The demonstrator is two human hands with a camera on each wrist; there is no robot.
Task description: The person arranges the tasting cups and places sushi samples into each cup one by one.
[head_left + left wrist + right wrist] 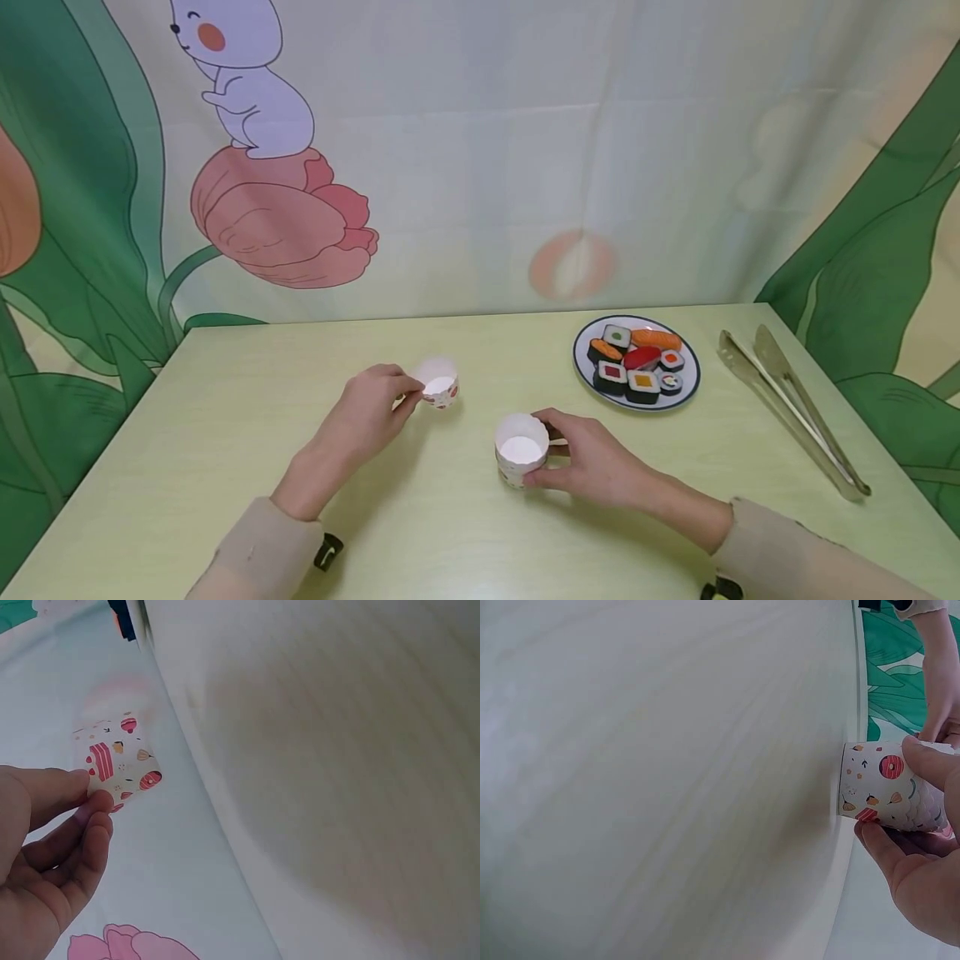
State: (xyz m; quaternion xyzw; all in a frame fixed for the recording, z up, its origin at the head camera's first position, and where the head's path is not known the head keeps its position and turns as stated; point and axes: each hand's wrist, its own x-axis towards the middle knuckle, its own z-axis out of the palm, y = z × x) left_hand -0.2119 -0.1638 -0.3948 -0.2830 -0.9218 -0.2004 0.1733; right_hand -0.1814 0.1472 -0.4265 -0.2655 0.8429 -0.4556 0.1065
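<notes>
My left hand [375, 408] pinches a small white paper baking cup [439, 385] by its rim, with thumb and fingertips, above the middle of the table. In the left wrist view this cup [120, 761] shows red cake and sweet prints. My right hand [588, 458] grips more paper baking cups [519, 454] from the right side, mouth upward. Layered wavy rims on these cups [889, 784] in the right wrist view suggest a nested stack; how many there are I cannot tell.
A round plate [693, 387] with a dark rim and several sushi pieces [641, 358] stands at the back right. Metal tongs [795, 408] lie to its right. Behind the pale wooden table [225, 400] hangs a printed cloth [450, 167].
</notes>
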